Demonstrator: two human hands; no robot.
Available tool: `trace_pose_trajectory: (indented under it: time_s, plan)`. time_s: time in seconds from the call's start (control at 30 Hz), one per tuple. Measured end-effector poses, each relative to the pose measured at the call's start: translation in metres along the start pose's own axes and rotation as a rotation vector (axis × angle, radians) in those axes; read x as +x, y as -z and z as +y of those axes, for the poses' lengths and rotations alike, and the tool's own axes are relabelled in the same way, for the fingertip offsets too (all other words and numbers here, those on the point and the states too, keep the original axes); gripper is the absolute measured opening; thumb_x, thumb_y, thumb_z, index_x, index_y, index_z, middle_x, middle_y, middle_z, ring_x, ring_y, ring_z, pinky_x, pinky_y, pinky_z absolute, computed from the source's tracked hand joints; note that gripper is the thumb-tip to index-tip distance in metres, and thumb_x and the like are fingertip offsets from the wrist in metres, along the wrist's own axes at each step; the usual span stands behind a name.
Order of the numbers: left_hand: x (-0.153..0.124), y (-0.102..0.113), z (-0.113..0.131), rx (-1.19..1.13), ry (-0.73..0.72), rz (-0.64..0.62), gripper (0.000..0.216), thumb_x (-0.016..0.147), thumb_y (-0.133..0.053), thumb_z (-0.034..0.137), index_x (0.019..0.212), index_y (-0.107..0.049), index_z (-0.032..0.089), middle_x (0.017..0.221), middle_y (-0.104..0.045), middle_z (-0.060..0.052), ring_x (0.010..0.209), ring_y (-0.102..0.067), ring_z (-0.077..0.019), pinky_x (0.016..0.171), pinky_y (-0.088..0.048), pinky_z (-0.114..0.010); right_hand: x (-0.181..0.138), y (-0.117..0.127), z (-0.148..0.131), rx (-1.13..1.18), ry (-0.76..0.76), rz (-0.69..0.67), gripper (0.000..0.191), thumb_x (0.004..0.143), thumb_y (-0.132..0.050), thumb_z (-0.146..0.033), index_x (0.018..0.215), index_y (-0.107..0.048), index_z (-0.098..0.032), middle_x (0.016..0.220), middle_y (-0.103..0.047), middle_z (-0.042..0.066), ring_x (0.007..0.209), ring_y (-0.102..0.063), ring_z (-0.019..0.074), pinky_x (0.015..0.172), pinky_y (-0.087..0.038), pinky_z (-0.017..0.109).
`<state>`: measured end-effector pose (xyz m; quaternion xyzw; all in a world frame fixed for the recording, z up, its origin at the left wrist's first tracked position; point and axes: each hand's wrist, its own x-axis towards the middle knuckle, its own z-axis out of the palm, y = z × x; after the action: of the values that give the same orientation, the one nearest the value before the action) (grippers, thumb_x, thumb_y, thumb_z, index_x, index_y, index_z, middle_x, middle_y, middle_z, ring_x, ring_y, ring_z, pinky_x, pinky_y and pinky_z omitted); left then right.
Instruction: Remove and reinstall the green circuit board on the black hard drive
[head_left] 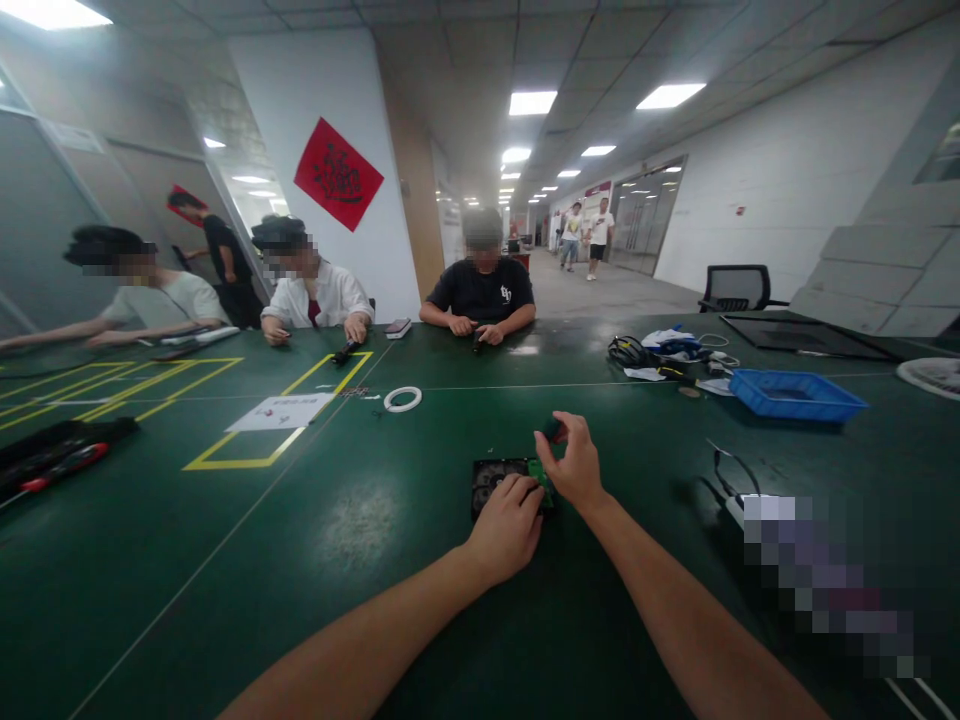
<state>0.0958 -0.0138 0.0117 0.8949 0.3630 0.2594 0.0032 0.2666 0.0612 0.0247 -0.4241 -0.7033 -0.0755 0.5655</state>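
Note:
A hard drive [484, 475] lies flat on the green table [390, 620], its black casing facing up, with a green circuit board [536, 470] showing at its right end. My left hand [508, 515] rests over the drive's near right part, its fingers curled down onto it and covering much of the board. Just right of the drive, raised above the table, my right hand [574, 460] pinches a small dark piece [552, 429] between thumb and fingers. That piece is too small and dark for its kind to be made out.
A blue tray [795, 408] stands at the right, beside tangled cables [637, 352]. Nearer lies a blurred-out object [817, 575]. Ahead left are a white ring [403, 399], a paper sheet [281, 412] and yellow tape [225, 464]. Several people sit across the table.

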Motion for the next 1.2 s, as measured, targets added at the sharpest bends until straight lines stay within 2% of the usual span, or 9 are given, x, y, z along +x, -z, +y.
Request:
trace_pose_trajectory:
  time_s: [0.13,0.33,0.4,0.5,0.57,0.8,1.0,1.2]
  plan:
    - [0.0,-0.001,-0.001,-0.013,-0.001,0.003,0.042,0.087,-0.054,0.016,0.13,-0.054,0.017,0.128,-0.057,-0.014,0.122,-0.049,-0.0299,0.105,-0.047,-0.05,0.0,-0.007,-0.003,0.073,-0.034,-0.033,0.051,0.097,-0.052,-0.028,0.144,-0.034,-0.02,0.122,-0.062,0.015,0.096,-0.069,0.0233,0.085,-0.06,0.043]
    - [0.0,-0.001,-0.001,-0.035,0.01,0.001,0.043,0.088,-0.054,0.016,0.131,-0.053,0.019,0.129,-0.057,-0.013,0.122,-0.05,-0.0303,0.104,-0.047,-0.053,0.002,-0.009,-0.005,0.039,-0.003,-0.011,0.046,0.094,-0.061,-0.035,0.135,-0.044,-0.023,0.116,-0.06,0.013,0.086,-0.066,0.0219,0.075,-0.062,0.042]
    - [0.001,-0.001,-0.001,-0.039,0.007,0.002,0.044,0.088,-0.054,0.016,0.131,-0.052,0.019,0.129,-0.057,-0.013,0.123,-0.05,-0.0306,0.104,-0.047,-0.053,0.002,-0.007,-0.003,0.047,0.019,-0.016,0.045,0.094,-0.06,-0.034,0.135,-0.044,-0.023,0.117,-0.059,0.013,0.09,-0.066,0.0224,0.077,-0.062,0.043]
    - [0.001,-0.002,-0.001,-0.037,0.004,0.004,0.043,0.087,-0.055,0.016,0.131,-0.053,0.018,0.128,-0.057,-0.013,0.123,-0.05,-0.0304,0.104,-0.047,-0.052,0.004,-0.007,0.0,0.081,0.046,0.016,0.047,0.095,-0.058,-0.029,0.138,-0.041,-0.021,0.128,-0.055,0.016,0.103,-0.065,0.0246,0.084,-0.062,0.045]
    - [0.001,-0.002,-0.002,-0.034,0.003,0.005,0.043,0.087,-0.056,0.016,0.13,-0.053,0.018,0.128,-0.057,-0.014,0.122,-0.049,-0.0302,0.105,-0.047,-0.051,0.004,-0.008,0.002,0.094,0.045,0.05,0.048,0.096,-0.056,-0.027,0.14,-0.039,-0.02,0.133,-0.053,0.018,0.105,-0.066,0.0247,0.083,-0.062,0.045]
    - [0.0,-0.002,-0.002,-0.023,0.003,0.004,0.043,0.088,-0.055,0.017,0.131,-0.053,0.017,0.129,-0.056,-0.014,0.122,-0.049,-0.0305,0.105,-0.047,-0.051,0.007,-0.001,0.0,0.003,0.041,0.039,0.043,0.092,-0.063,-0.03,0.131,-0.047,-0.022,0.118,-0.054,0.013,0.086,-0.062,0.0206,0.073,-0.062,0.041]
    - [0.0,0.0,-0.001,-0.021,0.002,-0.004,0.043,0.088,-0.055,0.018,0.132,-0.053,0.017,0.129,-0.056,-0.013,0.123,-0.049,-0.0305,0.106,-0.046,-0.05,0.005,0.002,-0.001,-0.026,0.052,-0.03,0.045,0.092,-0.056,-0.024,0.135,-0.043,-0.021,0.119,-0.057,0.014,0.089,-0.063,0.0236,0.076,-0.06,0.044]
    - [0.0,0.001,-0.001,-0.043,0.01,-0.005,0.043,0.089,-0.054,0.018,0.132,-0.052,0.02,0.131,-0.056,-0.013,0.123,-0.05,-0.031,0.104,-0.047,-0.053,0.005,0.001,0.002,-0.042,0.019,0.014,0.043,0.09,-0.059,-0.029,0.13,-0.043,-0.022,0.107,-0.057,0.009,0.071,-0.059,0.0184,0.066,-0.058,0.039]
